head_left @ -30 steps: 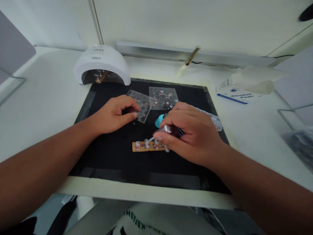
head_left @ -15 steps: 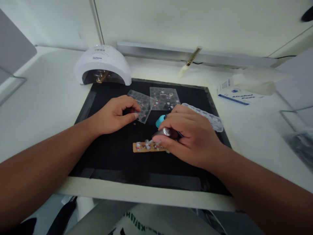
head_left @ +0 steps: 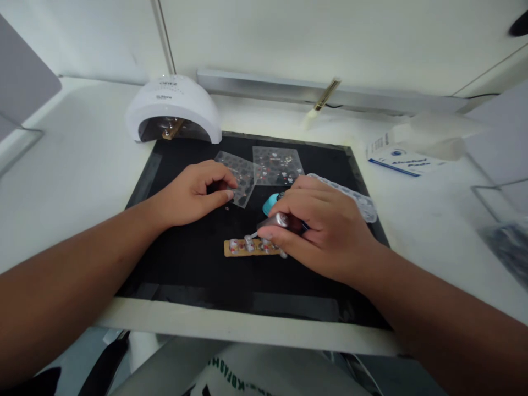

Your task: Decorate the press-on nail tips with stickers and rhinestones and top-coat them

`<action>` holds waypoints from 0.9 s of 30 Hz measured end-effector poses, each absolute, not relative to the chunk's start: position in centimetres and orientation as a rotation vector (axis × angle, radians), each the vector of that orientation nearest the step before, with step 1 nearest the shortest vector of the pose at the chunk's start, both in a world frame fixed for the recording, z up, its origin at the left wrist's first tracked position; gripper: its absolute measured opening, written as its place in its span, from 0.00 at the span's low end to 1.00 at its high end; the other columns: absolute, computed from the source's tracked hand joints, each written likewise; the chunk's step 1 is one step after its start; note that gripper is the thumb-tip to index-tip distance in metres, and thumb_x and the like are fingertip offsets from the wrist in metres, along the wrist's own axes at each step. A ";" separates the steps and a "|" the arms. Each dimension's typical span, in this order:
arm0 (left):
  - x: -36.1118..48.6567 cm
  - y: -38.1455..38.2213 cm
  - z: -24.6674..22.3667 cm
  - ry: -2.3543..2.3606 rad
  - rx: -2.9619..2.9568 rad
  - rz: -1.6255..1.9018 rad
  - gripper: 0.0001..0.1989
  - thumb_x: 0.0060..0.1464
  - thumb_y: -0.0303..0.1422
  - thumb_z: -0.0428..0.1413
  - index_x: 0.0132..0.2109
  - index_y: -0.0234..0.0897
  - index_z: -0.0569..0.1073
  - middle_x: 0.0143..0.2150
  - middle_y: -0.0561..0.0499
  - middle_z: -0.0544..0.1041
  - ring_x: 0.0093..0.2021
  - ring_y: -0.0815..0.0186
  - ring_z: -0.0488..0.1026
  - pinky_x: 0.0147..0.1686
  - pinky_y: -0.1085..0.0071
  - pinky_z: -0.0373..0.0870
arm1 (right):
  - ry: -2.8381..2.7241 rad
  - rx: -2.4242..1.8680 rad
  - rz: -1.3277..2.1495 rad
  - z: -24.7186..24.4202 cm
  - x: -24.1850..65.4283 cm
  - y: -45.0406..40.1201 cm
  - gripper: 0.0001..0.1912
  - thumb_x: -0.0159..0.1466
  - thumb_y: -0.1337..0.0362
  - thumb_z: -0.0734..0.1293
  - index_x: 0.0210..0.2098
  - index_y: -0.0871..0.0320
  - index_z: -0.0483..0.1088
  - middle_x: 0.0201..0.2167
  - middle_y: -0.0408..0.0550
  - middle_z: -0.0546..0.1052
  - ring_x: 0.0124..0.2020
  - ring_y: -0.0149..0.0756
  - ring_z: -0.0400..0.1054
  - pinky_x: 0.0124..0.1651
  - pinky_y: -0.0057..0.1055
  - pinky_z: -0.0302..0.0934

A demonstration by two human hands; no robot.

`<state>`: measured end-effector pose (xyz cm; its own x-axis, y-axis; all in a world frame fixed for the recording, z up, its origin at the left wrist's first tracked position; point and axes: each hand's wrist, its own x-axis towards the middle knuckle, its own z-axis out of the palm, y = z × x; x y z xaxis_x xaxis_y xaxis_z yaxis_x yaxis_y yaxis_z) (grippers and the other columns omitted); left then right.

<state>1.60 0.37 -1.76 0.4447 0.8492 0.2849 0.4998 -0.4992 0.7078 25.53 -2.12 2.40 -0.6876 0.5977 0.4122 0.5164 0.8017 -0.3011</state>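
Brush (head_left: 269,224) just above the strip (head_left: 227,249), clamped in the right hand (head_left: 325,228)! Left hand (head_left: 196,193), well apart, curls beyond the strip; whether it grips anything can't be told. Brush looks light, rigid, perhaps slick: best held by its cap (head_left: 280,220).

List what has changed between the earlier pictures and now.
The right hand has dipped slightly toward the person, uncovering more of the clear tray beyond it. Nothing was visibly taken hold of or let go: it still holds the silver-ended applicator over the wooden strip. The left hand stays by the patterned sheet.
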 end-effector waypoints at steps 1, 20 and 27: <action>1.6 0.4 -1.8 1.130 2.162 0.855 0.08 0.54 0.32 0.55 0.39 0.34 0.76 0.34 0.51 0.75 0.35 0.65 0.70 0.39 0.68 0.68 | -2.492 -0.809 0.239 2.4 25.6 -2.1 0.15 0.66 0.55 0.66 0.27 0.57 0.68 0.20 0.43 0.70 0.26 0.35 0.61 0.32 0.33 0.56; 1.5 0.3 -1.8 1.134 2.160 0.870 0.08 0.54 0.33 0.55 0.39 0.34 0.77 0.34 0.50 0.76 0.35 0.65 0.71 0.40 0.68 0.69 | -2.548 -0.646 0.317 3.0 26.0 -2.0 0.14 0.66 0.57 0.67 0.26 0.57 0.69 0.19 0.41 0.69 0.24 0.33 0.60 0.30 0.32 0.54; 1.5 0.4 -1.9 1.127 2.148 0.882 0.09 0.54 0.32 0.55 0.39 0.33 0.77 0.35 0.50 0.76 0.36 0.64 0.72 0.40 0.68 0.69 | -2.535 -0.647 0.307 2.9 26.2 -1.6 0.13 0.65 0.57 0.68 0.27 0.56 0.68 0.20 0.41 0.71 0.24 0.32 0.61 0.32 0.33 0.57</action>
<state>1.51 0.36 -1.89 0.4323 0.8528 0.2930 0.4891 -0.4947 0.7184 26.16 -1.60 2.87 -0.7611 0.4993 0.4139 0.3861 0.8616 -0.3294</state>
